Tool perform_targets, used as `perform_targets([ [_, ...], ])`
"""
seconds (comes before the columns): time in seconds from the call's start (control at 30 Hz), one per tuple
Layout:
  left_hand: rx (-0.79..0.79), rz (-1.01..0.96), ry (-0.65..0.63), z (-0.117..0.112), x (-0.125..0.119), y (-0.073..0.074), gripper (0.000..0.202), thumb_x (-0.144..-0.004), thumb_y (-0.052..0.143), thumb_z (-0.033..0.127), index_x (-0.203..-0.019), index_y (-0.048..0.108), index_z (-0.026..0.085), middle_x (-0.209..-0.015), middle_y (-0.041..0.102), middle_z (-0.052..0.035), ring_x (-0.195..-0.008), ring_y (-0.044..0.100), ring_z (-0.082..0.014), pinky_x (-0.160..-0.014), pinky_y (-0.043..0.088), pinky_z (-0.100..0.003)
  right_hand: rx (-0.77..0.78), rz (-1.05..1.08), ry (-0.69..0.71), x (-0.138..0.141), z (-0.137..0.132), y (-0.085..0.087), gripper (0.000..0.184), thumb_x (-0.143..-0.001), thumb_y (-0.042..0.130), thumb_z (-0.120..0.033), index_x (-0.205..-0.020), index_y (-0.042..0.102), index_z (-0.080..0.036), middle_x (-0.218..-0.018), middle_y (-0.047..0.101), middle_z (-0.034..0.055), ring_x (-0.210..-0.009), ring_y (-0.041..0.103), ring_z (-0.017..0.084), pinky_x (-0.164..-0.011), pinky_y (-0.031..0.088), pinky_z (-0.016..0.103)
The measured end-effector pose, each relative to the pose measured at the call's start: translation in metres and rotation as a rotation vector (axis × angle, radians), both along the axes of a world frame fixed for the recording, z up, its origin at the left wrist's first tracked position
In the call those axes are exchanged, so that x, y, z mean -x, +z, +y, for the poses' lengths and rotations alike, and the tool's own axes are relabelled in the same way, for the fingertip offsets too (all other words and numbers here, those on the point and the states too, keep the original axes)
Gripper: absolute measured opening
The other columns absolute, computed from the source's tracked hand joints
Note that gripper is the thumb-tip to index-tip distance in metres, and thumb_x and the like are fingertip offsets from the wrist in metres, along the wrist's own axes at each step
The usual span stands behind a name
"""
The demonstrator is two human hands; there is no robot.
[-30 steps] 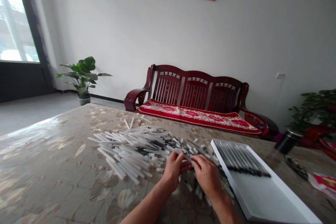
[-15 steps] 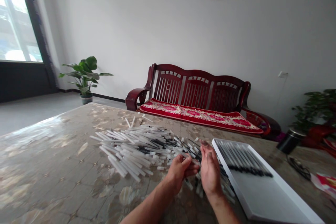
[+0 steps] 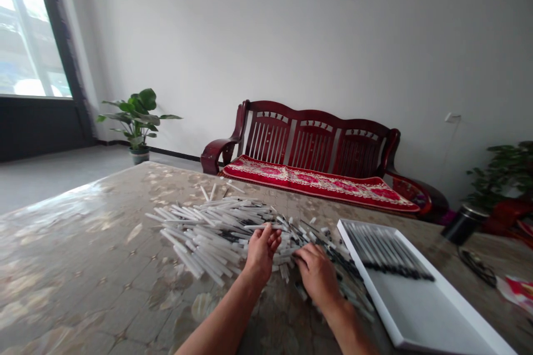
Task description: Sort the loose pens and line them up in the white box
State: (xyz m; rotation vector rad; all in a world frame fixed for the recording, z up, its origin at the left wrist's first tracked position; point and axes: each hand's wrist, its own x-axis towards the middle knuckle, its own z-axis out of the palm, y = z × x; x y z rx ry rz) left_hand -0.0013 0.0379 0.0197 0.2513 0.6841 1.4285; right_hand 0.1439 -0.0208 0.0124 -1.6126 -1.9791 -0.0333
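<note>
My left hand (image 3: 261, 252) is closed in a pinch on a white pen barrel (image 3: 254, 227), held nearly level above the pile. My right hand (image 3: 317, 274) reaches down with bent fingers into small white and black pen parts (image 3: 287, 244). Its fingertips come together at a pale piece, too small and hidden to name. Left of my hands lies a loose heap of white pen barrels (image 3: 204, 241). Dark and clear pen pieces (image 3: 353, 288) lie between my right hand and a white box (image 3: 433, 313). In the box's far part, pens with black ends (image 3: 387, 249) lie in a row.
The patterned tabletop (image 3: 100, 266) carries everything. A black cylindrical container (image 3: 464, 224), a dark cable (image 3: 477, 266) and a red-and-white packet (image 3: 518, 291) are at the right. Behind the table stands a wooden bench (image 3: 312, 144) with a red cover; a potted plant (image 3: 139, 122) is at the left.
My hands, close together before, have moved apart. The left one moved left and up with a barrel in its fingers; the right one turned palm down and lowered to the small parts.
</note>
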Motion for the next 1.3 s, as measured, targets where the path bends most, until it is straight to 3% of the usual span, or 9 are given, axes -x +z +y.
perform_targets([
  [0.27,0.063,0.025,0.002,0.0,-0.002,0.0,0.015,-0.087,0.063,0.012,-0.078,0.052,0.017,-0.066,0.066,-0.0009,-0.059,0.068,-0.0095,-0.054,0.054,-0.016,0.041,-0.14,-0.075,-0.012,-0.005,0.003,0.028,-0.085,0.053,-0.01,-0.088,0.074,-0.029,-0.089,0.07,0.0024,-0.093,0.063,0.021,-0.079,0.045,0.028],
  [0.63,0.029,0.034,-0.064,-0.003,-0.006,-0.003,0.023,-0.078,0.076,0.019,-0.079,0.053,0.017,-0.067,0.067,-0.0012,-0.062,0.069,-0.0116,-0.055,0.054,-0.017,0.043,-0.36,-0.135,0.006,-0.003,0.002,0.015,-0.081,0.061,-0.011,-0.083,0.067,-0.025,-0.092,0.068,0.0038,-0.092,0.062,0.025,-0.076,0.045,0.031],
  [0.93,-0.015,0.043,-0.138,-0.004,-0.009,-0.007,0.015,-0.082,0.071,0.017,-0.082,0.056,0.016,-0.068,0.068,-0.0027,-0.064,0.071,-0.0126,-0.057,0.057,-0.018,0.056,-0.349,-0.195,0.005,0.001,-0.003,0.016,-0.08,0.06,-0.009,-0.084,0.068,-0.023,-0.094,0.069,0.0065,-0.088,0.067,0.024,-0.071,0.048,0.03],
  [1.07,-0.012,0.039,-0.133,-0.004,-0.009,-0.007,0.018,-0.08,0.074,0.017,-0.082,0.056,0.016,-0.069,0.069,-0.0032,-0.063,0.071,-0.0125,-0.057,0.057,-0.019,0.013,-0.096,-0.148,0.0,0.006,-0.008,0.019,-0.08,0.055,-0.01,-0.081,0.069,-0.023,-0.091,0.071,0.007,-0.087,0.068,0.024,-0.074,0.05,0.031],
  [1.17,-0.009,0.049,-0.14,-0.004,-0.01,-0.007,0.015,-0.082,0.071,0.014,-0.083,0.057,0.015,-0.071,0.07,-0.0042,-0.064,0.071,-0.0127,-0.058,0.058,-0.019,-0.027,0.358,-0.091,-0.005,0.011,-0.011,0.017,-0.083,0.054,-0.021,-0.088,0.07,-0.022,-0.09,0.075,0.0065,-0.085,0.07,0.023,-0.077,0.052,0.032],
  [1.3,-0.033,0.076,-0.185,-0.006,-0.014,-0.007,0.013,-0.082,0.071,0.013,-0.084,0.058,0.014,-0.072,0.071,-0.0052,-0.063,0.071,-0.0125,-0.059,0.059,-0.02,0.015,0.907,-0.076,-0.007,0.015,-0.009,0.023,-0.075,0.063,-0.037,-0.087,0.069,-0.019,-0.079,0.074,0.0063,-0.07,0.068,0.023,-0.062,0.053,0.03],
])
